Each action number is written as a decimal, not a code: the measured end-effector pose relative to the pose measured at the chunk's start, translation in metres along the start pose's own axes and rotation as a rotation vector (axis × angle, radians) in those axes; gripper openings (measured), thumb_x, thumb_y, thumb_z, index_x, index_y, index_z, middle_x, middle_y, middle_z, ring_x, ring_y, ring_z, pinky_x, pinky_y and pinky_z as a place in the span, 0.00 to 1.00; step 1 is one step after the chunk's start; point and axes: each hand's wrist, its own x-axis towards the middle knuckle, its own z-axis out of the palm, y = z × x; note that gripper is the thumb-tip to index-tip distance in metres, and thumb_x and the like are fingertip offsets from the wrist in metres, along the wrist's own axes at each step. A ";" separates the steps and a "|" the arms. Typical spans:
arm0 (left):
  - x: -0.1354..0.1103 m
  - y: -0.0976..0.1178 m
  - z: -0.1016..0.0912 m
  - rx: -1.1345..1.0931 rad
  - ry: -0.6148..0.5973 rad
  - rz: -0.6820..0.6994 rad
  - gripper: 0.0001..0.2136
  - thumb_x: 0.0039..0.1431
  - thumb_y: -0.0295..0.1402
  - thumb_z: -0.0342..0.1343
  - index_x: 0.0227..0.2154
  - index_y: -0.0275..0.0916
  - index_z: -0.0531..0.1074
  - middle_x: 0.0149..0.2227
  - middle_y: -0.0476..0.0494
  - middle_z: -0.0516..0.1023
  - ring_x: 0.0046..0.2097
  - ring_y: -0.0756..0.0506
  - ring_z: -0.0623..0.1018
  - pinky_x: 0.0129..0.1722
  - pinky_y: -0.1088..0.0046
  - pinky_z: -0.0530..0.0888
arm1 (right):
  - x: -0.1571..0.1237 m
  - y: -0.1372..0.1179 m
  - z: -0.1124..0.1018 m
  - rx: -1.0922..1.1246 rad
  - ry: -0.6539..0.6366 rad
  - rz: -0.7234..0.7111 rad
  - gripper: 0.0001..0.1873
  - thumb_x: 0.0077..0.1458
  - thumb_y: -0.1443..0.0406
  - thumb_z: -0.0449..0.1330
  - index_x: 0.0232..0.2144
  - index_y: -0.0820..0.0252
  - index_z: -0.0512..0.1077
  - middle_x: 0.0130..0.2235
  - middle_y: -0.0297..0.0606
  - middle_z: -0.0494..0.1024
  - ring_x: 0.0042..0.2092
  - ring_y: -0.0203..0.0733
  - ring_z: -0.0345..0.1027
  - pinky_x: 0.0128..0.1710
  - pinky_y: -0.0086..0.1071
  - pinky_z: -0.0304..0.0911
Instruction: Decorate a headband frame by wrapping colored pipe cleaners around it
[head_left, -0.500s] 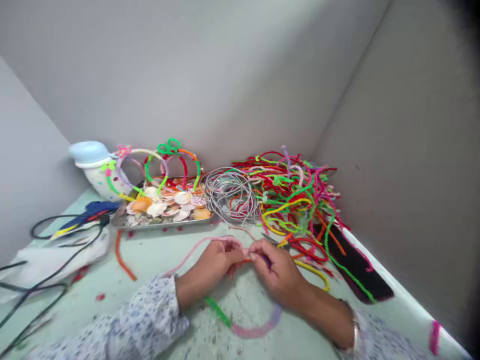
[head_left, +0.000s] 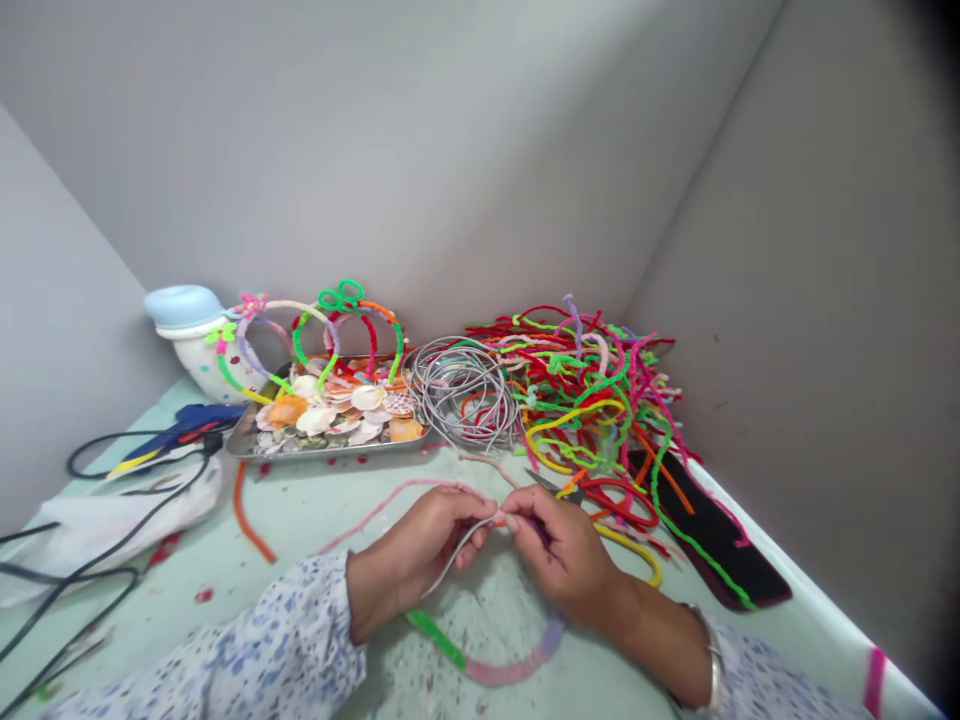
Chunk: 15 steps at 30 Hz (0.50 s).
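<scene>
Plain grey panels (head_left: 450,150) are seen behind and beside a pale green table (head_left: 315,500), whose surface is marked with red spots and dark scuffs. A banded loop (head_left: 504,674) is observed at the near middle of the table, between and below both hands. Its covering is fuzzy, passing from bright green at left through dusty pink to lavender at right. A bare grey wire (head_left: 459,554) is noted from near the green end up to the fingertips; whether the two are joined cannot be told. Wire and a pale pink tip are pinched between thumb and fingers of the left hand (head_left: 412,545). The same tip is pinched by the right hand (head_left: 566,550), with purple fuzz showing within its curl. A thin pink strand (head_left: 390,494) is found arching over the table to the left hand.
</scene>
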 end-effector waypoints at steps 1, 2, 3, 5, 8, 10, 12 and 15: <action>0.000 0.000 0.001 -0.004 -0.004 -0.003 0.04 0.41 0.29 0.56 0.19 0.33 0.70 0.13 0.52 0.66 0.13 0.56 0.61 0.13 0.79 0.53 | 0.000 0.000 0.000 -0.001 0.005 -0.004 0.05 0.59 0.68 0.52 0.37 0.59 0.67 0.30 0.35 0.75 0.30 0.37 0.69 0.30 0.28 0.61; -0.001 0.001 0.001 -0.007 -0.009 -0.007 0.04 0.42 0.29 0.57 0.19 0.32 0.70 0.13 0.52 0.66 0.13 0.56 0.61 0.13 0.80 0.52 | -0.001 -0.001 0.000 -0.005 0.012 -0.009 0.05 0.59 0.68 0.52 0.37 0.59 0.67 0.30 0.35 0.75 0.30 0.37 0.69 0.30 0.28 0.61; -0.001 0.001 0.002 -0.009 -0.013 -0.013 0.04 0.42 0.29 0.56 0.18 0.32 0.70 0.13 0.53 0.66 0.13 0.56 0.61 0.13 0.80 0.52 | -0.001 -0.001 0.000 -0.011 0.017 -0.014 0.05 0.59 0.68 0.52 0.37 0.59 0.67 0.30 0.36 0.75 0.30 0.37 0.69 0.30 0.28 0.61; -0.001 0.001 0.002 -0.016 -0.020 -0.026 0.05 0.42 0.29 0.56 0.18 0.32 0.70 0.13 0.53 0.65 0.13 0.57 0.60 0.13 0.80 0.52 | -0.001 -0.001 0.000 -0.026 0.027 -0.027 0.05 0.59 0.68 0.52 0.37 0.58 0.67 0.30 0.36 0.75 0.31 0.37 0.69 0.30 0.28 0.61; -0.002 0.001 0.003 -0.019 -0.031 -0.037 0.06 0.43 0.29 0.56 0.16 0.33 0.69 0.13 0.53 0.64 0.13 0.57 0.60 0.13 0.80 0.53 | 0.000 -0.002 -0.001 -0.039 0.038 -0.049 0.05 0.59 0.68 0.52 0.37 0.58 0.67 0.30 0.36 0.76 0.31 0.37 0.70 0.30 0.28 0.61; -0.002 0.001 0.003 -0.026 -0.037 -0.041 0.06 0.43 0.29 0.55 0.16 0.33 0.69 0.13 0.53 0.63 0.13 0.57 0.59 0.13 0.80 0.53 | 0.000 -0.002 0.000 -0.045 0.041 -0.062 0.05 0.59 0.69 0.52 0.37 0.58 0.67 0.30 0.36 0.76 0.30 0.37 0.70 0.30 0.28 0.61; -0.002 0.001 0.003 -0.038 -0.047 -0.055 0.06 0.44 0.29 0.54 0.16 0.34 0.68 0.12 0.54 0.63 0.13 0.56 0.59 0.13 0.79 0.52 | -0.001 -0.002 0.000 -0.051 0.039 -0.072 0.05 0.59 0.69 0.52 0.37 0.58 0.67 0.31 0.36 0.76 0.31 0.37 0.70 0.30 0.28 0.61; -0.002 0.001 0.003 -0.063 -0.070 -0.079 0.07 0.45 0.28 0.53 0.16 0.34 0.68 0.12 0.54 0.62 0.13 0.56 0.58 0.13 0.79 0.53 | -0.002 -0.003 -0.001 -0.061 0.050 -0.097 0.05 0.59 0.69 0.52 0.38 0.58 0.67 0.31 0.35 0.75 0.31 0.37 0.70 0.31 0.29 0.61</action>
